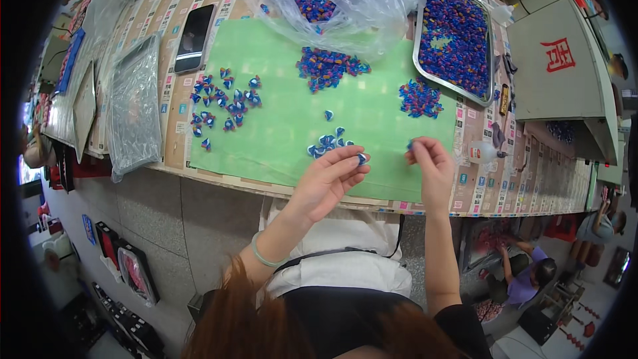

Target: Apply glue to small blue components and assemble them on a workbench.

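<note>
My left hand (332, 178) is palm up over the near part of a green mat (279, 139), its thumb and fingertips pinching a small blue-and-white piece (362, 159). To its right, my right hand (433, 165) has thumb and forefinger closed on a small dark blue piece (410, 145), too small to make out fully. Just beyond my left fingers lies a small cluster of blue-and-white pieces (325, 146), with a single one (329, 115) a little farther off. Loose blue, red and amber pieces form a pile (420, 98) beyond my right hand.
At the mat's left, several blue-and-white pieces with reddish parts (226, 103) are scattered. A transparent plastic bag (379, 26) and another coloured pile (325, 70) are at the back. A metal tray (420, 60), phone (194, 38), plastic-wrapped tray (136, 103), bottle (482, 152) and grey cabinet (565, 66) surround the mat.
</note>
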### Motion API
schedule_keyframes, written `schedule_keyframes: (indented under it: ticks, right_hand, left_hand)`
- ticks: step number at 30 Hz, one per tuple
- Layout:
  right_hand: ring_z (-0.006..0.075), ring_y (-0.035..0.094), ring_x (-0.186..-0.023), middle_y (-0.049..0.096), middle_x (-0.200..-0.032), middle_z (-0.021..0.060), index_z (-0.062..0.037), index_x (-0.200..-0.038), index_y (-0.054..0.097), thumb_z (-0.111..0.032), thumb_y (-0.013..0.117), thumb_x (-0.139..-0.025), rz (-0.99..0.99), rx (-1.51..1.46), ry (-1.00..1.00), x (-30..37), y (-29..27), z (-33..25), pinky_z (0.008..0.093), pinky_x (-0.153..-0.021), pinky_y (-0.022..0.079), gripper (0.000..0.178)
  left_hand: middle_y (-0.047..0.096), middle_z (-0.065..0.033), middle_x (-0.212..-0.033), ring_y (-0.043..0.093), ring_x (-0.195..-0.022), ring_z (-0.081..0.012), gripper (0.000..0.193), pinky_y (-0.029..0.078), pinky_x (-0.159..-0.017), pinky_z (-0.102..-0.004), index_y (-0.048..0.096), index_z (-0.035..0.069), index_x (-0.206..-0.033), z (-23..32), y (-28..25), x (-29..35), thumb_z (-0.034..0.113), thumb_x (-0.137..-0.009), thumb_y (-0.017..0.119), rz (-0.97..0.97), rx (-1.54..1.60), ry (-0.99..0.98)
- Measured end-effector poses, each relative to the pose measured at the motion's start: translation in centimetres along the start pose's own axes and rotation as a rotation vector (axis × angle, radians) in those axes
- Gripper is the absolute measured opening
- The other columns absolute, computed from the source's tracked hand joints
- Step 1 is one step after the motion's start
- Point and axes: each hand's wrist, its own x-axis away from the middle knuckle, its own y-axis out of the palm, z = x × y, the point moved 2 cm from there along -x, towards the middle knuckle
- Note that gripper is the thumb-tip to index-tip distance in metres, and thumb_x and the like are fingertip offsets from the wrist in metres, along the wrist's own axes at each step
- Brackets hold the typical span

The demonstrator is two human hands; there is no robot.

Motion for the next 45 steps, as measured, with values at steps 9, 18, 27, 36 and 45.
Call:
schedule_keyframes:
  ticks: [9, 18, 27, 36, 45]
  right_hand:
    - [0.0105, 0.055, -0.070, 0.056, -0.077, 0.0054, 0.0028, -0.087, 0.054, 0.001, 0.053, -0.078, -0.164, 0.050, -0.104, 3.6, 3.2, -2.0, 0.0213, -0.065, 0.044, 0.009]
    - [0.0106, 0.055, -0.066, 0.059, -0.074, 0.0077, 0.0035, -0.084, 0.056, 0.000, 0.058, -0.074, -0.056, 0.443, -0.453, 4.1, 4.3, -3.1, 0.0228, -0.062, 0.045, 0.011]
    - [0.0096, 0.055, -0.068, 0.059, -0.075, 0.0051, 0.0034, -0.083, 0.056, -0.002, 0.057, -0.077, -0.130, -0.229, 0.086, 3.8, 4.4, -1.7, 0.0209, -0.062, 0.045, 0.008]
    - [0.0120, 0.056, -0.065, 0.058, -0.072, 0.0077, 0.0039, -0.080, 0.054, -0.002, 0.054, -0.078, -0.165, -0.324, 0.152, 3.9, 4.1, -1.3, 0.0228, -0.062, 0.045, 0.007]
    - [0.0124, 0.055, -0.065, 0.057, -0.071, 0.0073, 0.0032, -0.080, 0.054, -0.002, 0.054, -0.078, -0.169, -0.330, 0.167, 4.1, 4.0, -1.3, 0.0233, -0.062, 0.044, 0.006]
  left_hand:
    - [0.058, -0.0066, -0.091, 0.057, -0.080, -0.0118, 0.022, 0.047, -0.072, -0.0217, 0.051, -0.001, -0.103, -0.4, 1.2, 0.3, 0.006, -0.082, 0.051, 0.010, -0.182, 0.052]
    - [0.058, -0.0062, -0.088, 0.055, -0.079, -0.0100, 0.026, 0.044, -0.072, -0.0202, 0.052, -0.003, -0.103, -0.5, 2.0, 0.9, 0.002, -0.077, 0.055, 0.054, -0.573, 0.359]
    - [0.058, -0.0052, -0.083, 0.056, -0.074, -0.0112, 0.024, 0.045, -0.067, -0.0223, 0.056, -0.001, -0.097, 0.1, 2.7, 1.6, 0.000, -0.073, 0.057, 0.174, -0.972, 0.650]
    - [0.057, -0.0073, -0.073, 0.056, -0.064, -0.0152, 0.025, 0.043, -0.058, -0.0253, 0.058, -0.001, -0.090, 0.3, 3.5, 1.8, -0.005, -0.065, 0.058, 0.111, -1.172, 0.899]
    - [0.058, -0.0066, -0.075, 0.056, -0.066, -0.0142, 0.024, 0.044, -0.061, -0.0247, 0.058, 0.000, -0.091, 0.1, 3.3, 1.7, -0.004, -0.067, 0.058, 0.089, -1.185, 0.870]
